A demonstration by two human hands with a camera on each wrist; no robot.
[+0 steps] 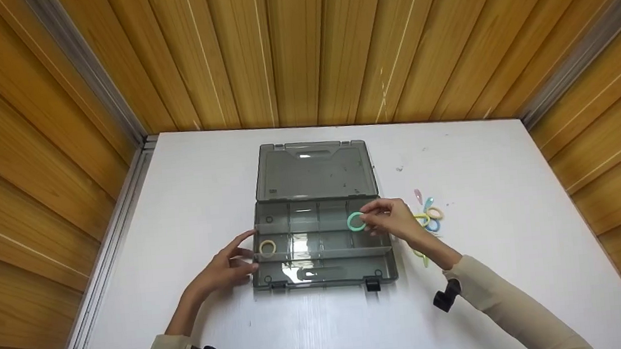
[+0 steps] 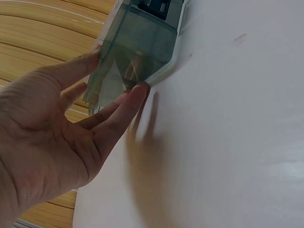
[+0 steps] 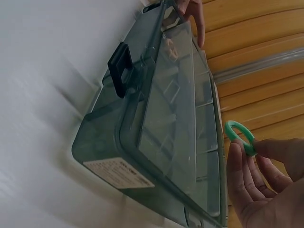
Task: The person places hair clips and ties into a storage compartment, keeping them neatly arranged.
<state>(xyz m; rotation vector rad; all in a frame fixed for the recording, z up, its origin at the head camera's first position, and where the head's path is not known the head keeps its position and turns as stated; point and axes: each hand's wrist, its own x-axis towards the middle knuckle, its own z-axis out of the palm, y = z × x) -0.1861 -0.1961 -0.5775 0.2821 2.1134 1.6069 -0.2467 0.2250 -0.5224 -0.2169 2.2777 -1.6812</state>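
Observation:
My right hand (image 1: 396,220) pinches a green ring (image 3: 230,129) between thumb and fingertips, above the right part of a grey see-through compartment box (image 1: 328,283). The box lies with its lid (image 1: 314,168) folded back. Inside its left end is a tan ring (image 1: 261,248). My left hand (image 1: 220,269) touches the left side of the box, fingers spread and fairly straight; in the left wrist view the fingertips (image 2: 140,89) rest at the box's edge.
Right of the box, partly behind my right wrist, lie a pink piece (image 1: 418,196), a light-blue piece (image 1: 429,202), a tan ring (image 1: 438,213), a blue ring (image 1: 434,228) and yellow pieces. A black latch (image 1: 373,285) juts from the box's front. Wood-look walls enclose the white table (image 1: 193,179).

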